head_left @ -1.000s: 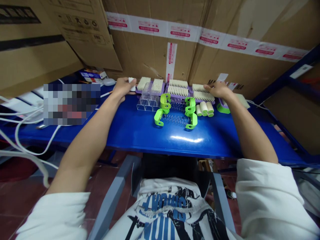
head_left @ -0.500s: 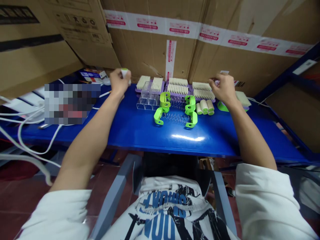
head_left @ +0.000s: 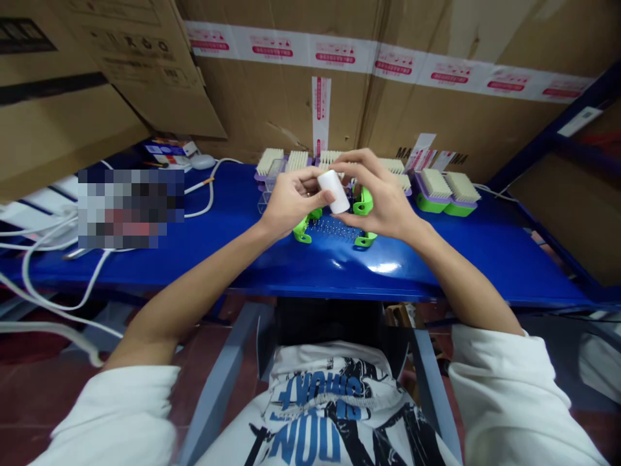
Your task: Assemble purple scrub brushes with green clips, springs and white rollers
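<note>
Both hands meet above the middle of the blue table [head_left: 339, 265]. A small white cylinder [head_left: 334, 191] is pinched between the fingers of my left hand [head_left: 286, 204] and my right hand [head_left: 378, 197]. Just below them lie green-handled clear spiked pieces [head_left: 334, 230]. A clear plastic tray [head_left: 266, 188] sits behind my left hand. A row of cream-bristled brushes on purple bases [head_left: 286, 160] lines the back edge.
Two brushes on green and purple bases [head_left: 444, 192] stand at the right. Large cardboard boxes [head_left: 339, 84] wall off the back. White cables [head_left: 58, 272] trail over the table's left end, near a blurred patch. A blue shelf frame [head_left: 577, 123] rises at right.
Both hands came in from the table's far left and far right to meet at the centre. The left hand brought the white cylinder, and the right hand now grips it too.
</note>
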Tool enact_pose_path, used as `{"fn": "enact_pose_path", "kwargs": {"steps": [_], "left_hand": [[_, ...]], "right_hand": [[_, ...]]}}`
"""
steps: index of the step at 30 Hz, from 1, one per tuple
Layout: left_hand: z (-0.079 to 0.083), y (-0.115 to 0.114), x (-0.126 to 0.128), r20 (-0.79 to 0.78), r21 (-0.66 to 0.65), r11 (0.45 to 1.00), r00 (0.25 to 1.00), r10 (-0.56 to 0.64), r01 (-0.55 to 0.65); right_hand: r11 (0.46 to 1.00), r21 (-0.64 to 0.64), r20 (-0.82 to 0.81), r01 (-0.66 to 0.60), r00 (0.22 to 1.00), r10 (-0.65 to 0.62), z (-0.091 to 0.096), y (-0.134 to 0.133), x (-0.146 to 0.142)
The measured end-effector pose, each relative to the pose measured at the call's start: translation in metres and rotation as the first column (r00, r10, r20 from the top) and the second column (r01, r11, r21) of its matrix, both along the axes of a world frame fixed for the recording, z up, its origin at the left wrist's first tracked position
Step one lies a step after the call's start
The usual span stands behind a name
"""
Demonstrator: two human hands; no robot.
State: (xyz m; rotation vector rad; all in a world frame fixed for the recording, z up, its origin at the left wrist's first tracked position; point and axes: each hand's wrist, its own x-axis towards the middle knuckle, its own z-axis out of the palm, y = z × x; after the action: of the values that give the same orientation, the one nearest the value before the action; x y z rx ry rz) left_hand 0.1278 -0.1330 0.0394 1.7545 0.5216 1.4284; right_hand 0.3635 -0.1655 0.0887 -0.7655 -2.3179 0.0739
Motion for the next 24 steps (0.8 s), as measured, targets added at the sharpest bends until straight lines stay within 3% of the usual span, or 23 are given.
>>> {"fn": "enact_pose_path", "kwargs": {"steps": [4,7,10,16,24], "left_hand": [[0.014,0.004,-0.010,-0.053,0.015,0.994,0.993,0.109,-0.108],[0.021,0.011,-0.015,-0.032,-0.021,0.978,0.978,0.205,-0.206],[0.018,0.020,-0.017,-0.029,-0.077,0.967,0.970,0.242,-0.243],[0.009,0.029,-0.020,-0.022,-0.049,0.968,0.969,0.245,-0.245],[0.005,0.029,-0.017,-0.046,-0.057,0.976,0.977,0.208,-0.210]], "right_hand": [[0.977,-0.177,-0.090,0.116,0.987,-0.133,0.018,0.001,0.062],[0.918,-0.185,0.037,0.350,0.936,-0.349,0.025,0.012,0.117],[0.882,-0.190,0.150,0.432,0.900,-0.409,0.015,0.027,0.150],[0.880,-0.271,0.119,0.391,0.920,-0.373,-0.015,0.050,0.157],[0.883,-0.259,0.085,0.391,0.920,-0.382,-0.033,0.059,0.156]]}}
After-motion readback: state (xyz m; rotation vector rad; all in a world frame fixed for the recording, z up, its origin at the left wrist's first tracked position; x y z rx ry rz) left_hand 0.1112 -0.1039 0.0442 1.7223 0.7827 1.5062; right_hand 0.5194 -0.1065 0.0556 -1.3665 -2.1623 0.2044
